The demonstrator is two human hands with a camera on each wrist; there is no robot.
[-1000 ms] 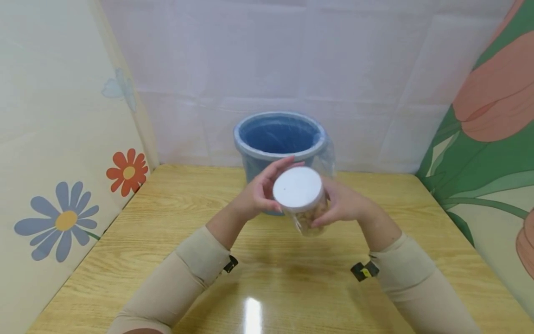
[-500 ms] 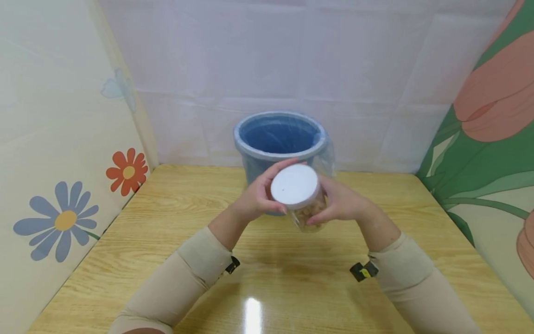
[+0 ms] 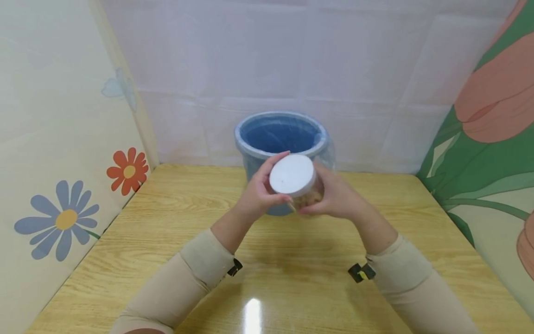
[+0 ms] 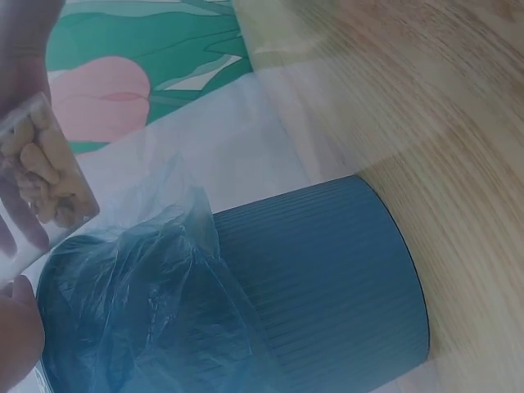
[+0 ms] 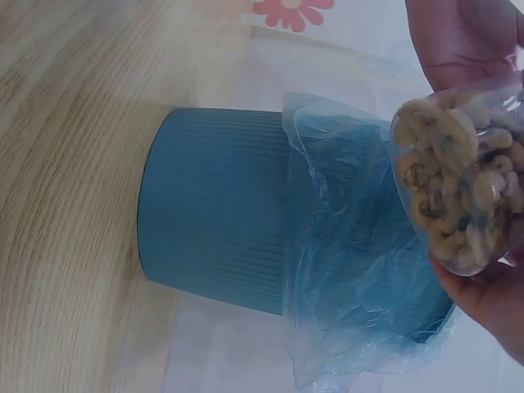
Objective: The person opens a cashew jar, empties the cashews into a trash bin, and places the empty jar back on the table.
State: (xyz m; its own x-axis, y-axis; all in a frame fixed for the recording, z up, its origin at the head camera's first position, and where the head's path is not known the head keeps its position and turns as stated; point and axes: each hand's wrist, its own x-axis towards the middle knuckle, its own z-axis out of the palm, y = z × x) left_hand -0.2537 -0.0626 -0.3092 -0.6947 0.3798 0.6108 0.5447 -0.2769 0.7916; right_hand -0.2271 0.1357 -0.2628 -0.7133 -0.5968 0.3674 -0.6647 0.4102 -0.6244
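A clear jar (image 5: 463, 180) with a white lid (image 3: 292, 174) hangs tilted above the table, its lid turned toward the head camera. Tan, rounded pieces (image 4: 47, 170) fill much of it. My left hand (image 3: 257, 194) grips the lid end, fingers behind and thumb in front. From the other side my right hand (image 3: 339, 194) holds the jar's body, its thumb across the front. Directly behind the jar stands a blue bucket (image 3: 250, 160), partly hidden by the hands and jar.
A thin clear bag (image 5: 344, 246) lines the bucket and folds down over its outside. The bucket stands on a wood-grain table (image 3: 187, 195) near the pale back wall (image 3: 250, 55). Flower-patterned panels (image 3: 66, 220) flank the table.
Both hands have raised the jar slightly and shifted it a little left. It is tilted more, so less of its body shows below the lid. The bucket has not moved.
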